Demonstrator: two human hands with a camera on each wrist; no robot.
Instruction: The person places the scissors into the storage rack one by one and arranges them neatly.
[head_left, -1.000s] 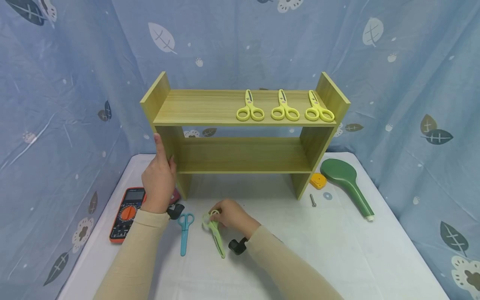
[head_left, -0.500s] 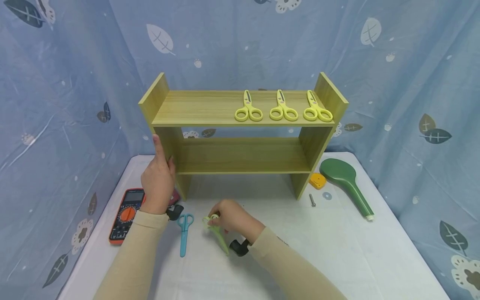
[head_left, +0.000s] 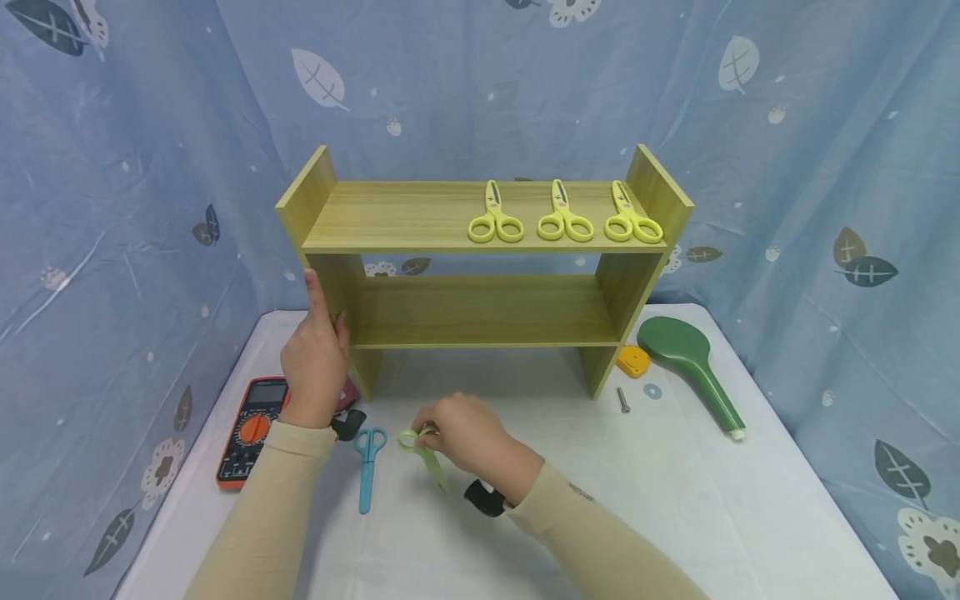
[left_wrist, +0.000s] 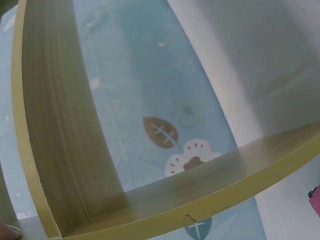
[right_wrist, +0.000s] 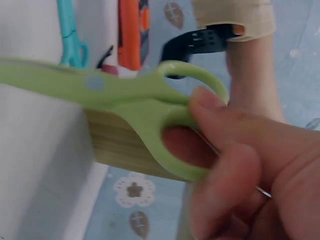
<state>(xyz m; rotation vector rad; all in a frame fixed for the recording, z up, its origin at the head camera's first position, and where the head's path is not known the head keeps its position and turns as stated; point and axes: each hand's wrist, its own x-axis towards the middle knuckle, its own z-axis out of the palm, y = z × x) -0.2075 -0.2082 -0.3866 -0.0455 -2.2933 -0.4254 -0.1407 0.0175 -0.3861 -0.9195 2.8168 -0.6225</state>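
Observation:
In the head view, my left hand (head_left: 315, 367) grips the left side panel of the wooden shelf (head_left: 487, 308), index finger straight up along the panel and thumb at its inner side. The other left fingers are hidden. A fingertip (left_wrist: 9, 232) edges into the left wrist view. My right hand (head_left: 465, 433) pinches the light green scissors (right_wrist: 130, 95) by a handle loop, blades pointing away from the palm and downward over the table. Left of them lie blue scissors (head_left: 367, 471). Three yellow scissors (head_left: 496, 215) lie on the top board, toward its right, handles to the front.
Left of the shelf lies an orange and black multimeter (head_left: 253, 429), with a dark red object (head_left: 348, 393) partly hidden by the left wrist. On the right are a yellow tape measure (head_left: 633, 362), a bolt (head_left: 623, 400), a washer (head_left: 652, 391) and a green paddle-shaped object (head_left: 690, 362). Blue curtains surround the white table.
My right hand has picked up the green scissors from the table and turned them, so they look shorter from above. The left hand has stayed on the shelf.

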